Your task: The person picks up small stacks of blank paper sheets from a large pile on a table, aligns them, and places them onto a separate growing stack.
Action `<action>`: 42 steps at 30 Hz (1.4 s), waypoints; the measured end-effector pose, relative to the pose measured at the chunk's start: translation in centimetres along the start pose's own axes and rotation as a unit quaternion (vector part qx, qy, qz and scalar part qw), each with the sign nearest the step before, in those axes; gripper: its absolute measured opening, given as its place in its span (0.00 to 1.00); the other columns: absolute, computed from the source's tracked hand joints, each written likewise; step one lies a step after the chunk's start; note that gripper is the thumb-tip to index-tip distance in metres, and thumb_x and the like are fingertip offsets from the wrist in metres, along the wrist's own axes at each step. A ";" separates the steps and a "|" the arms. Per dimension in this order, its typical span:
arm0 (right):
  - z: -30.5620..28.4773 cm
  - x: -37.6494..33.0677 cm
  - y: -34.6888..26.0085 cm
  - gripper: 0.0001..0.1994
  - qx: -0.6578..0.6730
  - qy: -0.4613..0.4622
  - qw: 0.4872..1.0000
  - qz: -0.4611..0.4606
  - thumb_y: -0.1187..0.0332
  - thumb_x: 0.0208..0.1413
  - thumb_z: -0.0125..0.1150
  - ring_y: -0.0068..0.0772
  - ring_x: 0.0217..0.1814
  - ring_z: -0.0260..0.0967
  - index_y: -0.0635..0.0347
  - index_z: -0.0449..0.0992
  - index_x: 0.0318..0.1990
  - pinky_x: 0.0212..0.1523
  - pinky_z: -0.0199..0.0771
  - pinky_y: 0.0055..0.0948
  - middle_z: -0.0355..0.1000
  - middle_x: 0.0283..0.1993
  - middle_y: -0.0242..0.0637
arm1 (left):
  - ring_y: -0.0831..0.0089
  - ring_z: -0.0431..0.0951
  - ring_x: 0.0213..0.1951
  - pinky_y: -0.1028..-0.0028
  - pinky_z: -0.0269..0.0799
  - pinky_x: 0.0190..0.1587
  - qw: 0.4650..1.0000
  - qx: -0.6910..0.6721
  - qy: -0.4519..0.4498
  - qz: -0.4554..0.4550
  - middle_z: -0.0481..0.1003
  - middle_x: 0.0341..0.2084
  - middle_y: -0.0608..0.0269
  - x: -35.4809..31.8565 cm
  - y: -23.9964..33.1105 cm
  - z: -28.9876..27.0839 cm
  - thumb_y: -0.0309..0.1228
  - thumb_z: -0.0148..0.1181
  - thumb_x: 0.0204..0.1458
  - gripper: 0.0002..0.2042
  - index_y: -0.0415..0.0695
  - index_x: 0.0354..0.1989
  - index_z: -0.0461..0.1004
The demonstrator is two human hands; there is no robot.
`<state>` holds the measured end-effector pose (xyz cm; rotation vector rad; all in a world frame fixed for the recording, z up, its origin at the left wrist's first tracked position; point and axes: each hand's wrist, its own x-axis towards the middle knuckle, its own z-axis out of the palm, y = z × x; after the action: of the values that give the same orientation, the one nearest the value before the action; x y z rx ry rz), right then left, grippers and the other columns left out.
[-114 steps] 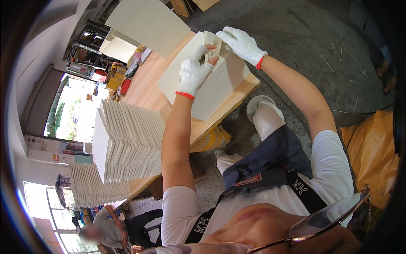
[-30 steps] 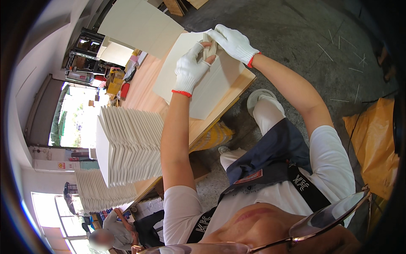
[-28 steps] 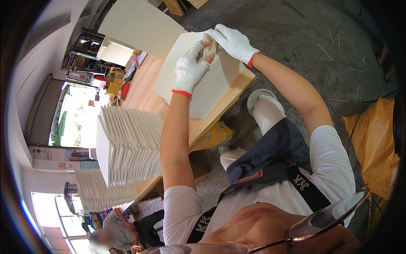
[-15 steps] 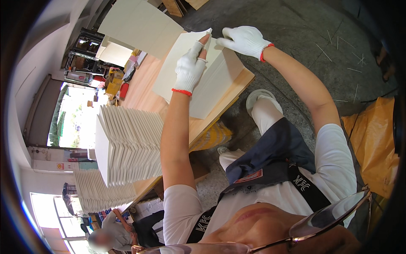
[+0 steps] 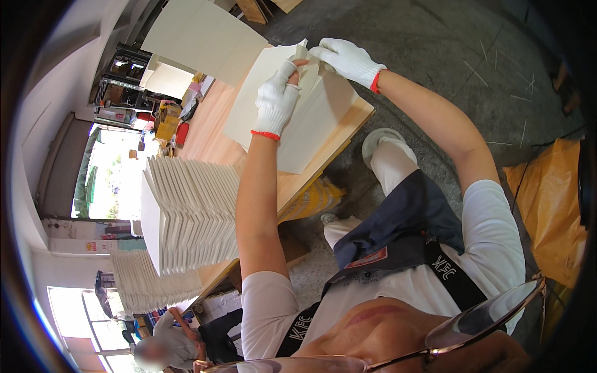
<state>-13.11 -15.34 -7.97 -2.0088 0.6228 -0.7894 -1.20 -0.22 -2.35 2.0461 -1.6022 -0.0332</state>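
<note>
A cream-white board (image 5: 249, 105) with a fold down its middle lies on the wooden table, one half sloping left and the other right. My left hand (image 5: 275, 102), in a white knitted glove with bare fingertips, is closed at the raised fold, fingertips against it. At the far end of the same fold, my right hand (image 5: 348, 59), gloved in white with a red cuff, bends its fingers over the board's edge. What lies under those fingers is hidden.
A tall stack of folded white boards (image 5: 193, 214) stands left of my left forearm, a second stack (image 5: 152, 280) behind it. Flat pale sheets (image 5: 205, 37) lie at the table's far end. Beyond is a co-worker (image 5: 177, 339). An orange sheet (image 5: 547, 211) hangs at right.
My right hand has moved left and its fingers have come onto the board's far edge. My left hand has shifted slightly left and down along the fold.
</note>
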 end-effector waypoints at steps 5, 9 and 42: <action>0.0 -0.1 -0.2 0.24 0.046 -0.031 0.997 0.053 0.44 0.58 0.47 0.46 0.39 0.73 0.58 0.76 0.38 0.43 0.68 0.40 0.75 0.33 0.41 | 0.65 0.79 0.33 0.69 0.74 0.39 0.999 0.015 -0.037 -0.032 0.78 0.30 0.58 0.2 0.3 -0.3 0.35 0.60 0.54 0.12 0.56 0.47 0.77; 0.2 -0.2 -0.2 0.24 0.054 -0.025 0.997 0.057 0.44 0.58 0.47 0.44 0.38 0.73 0.58 0.75 0.37 0.43 0.68 0.39 0.75 0.32 0.41 | 0.68 0.78 0.38 0.71 0.72 0.45 1.000 0.024 -0.003 0.015 0.79 0.36 0.59 0.0 -0.7 0.3 0.36 0.66 0.48 0.17 0.54 0.49 0.76; 1.7 -1.1 -2.1 0.10 0.399 -0.105 0.898 0.154 0.62 0.63 0.54 0.10 0.19 0.58 0.56 0.73 0.44 0.16 0.55 0.14 0.76 0.32 0.35 | 0.64 0.79 0.41 0.67 0.75 0.41 0.973 -0.205 0.102 0.007 0.77 0.45 0.54 -9.1 2.8 3.3 0.32 0.57 0.56 0.20 0.43 0.57 0.69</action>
<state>-12.39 -12.64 -7.21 -1.1778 0.3800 -0.5018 -7.49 6.27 -6.74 1.6630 -1.3515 -0.1337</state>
